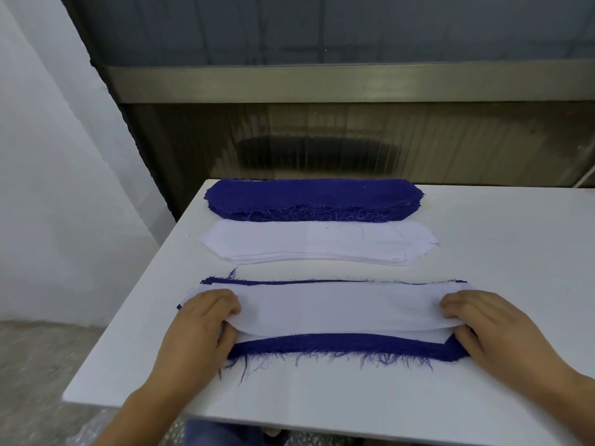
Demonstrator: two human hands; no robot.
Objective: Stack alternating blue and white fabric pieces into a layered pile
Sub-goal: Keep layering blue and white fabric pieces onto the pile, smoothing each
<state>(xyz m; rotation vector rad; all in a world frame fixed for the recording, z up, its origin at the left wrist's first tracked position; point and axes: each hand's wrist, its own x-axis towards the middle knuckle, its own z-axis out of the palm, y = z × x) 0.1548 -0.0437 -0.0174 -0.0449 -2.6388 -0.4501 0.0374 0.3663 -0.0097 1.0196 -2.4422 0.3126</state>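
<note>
Both hands, left hand (206,320) and right hand (483,320), are pinching the ends of the long white fabric strip (338,309); between their fingers it is lying on the frayed blue fabric piece (338,346), with bare white tabletop (322,391) nearer.

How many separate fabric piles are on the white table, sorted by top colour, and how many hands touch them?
Blue-topped piles: 1, the frayed dark blue fabric stack at the far edge.
White-topped piles: 2, the white fabric stack in the middle and the near layered blue and white pile.
Hands: 2, left hand and right hand, each gripping one end of the near pile.
Total: 3 piles, 2 hands.
</note>
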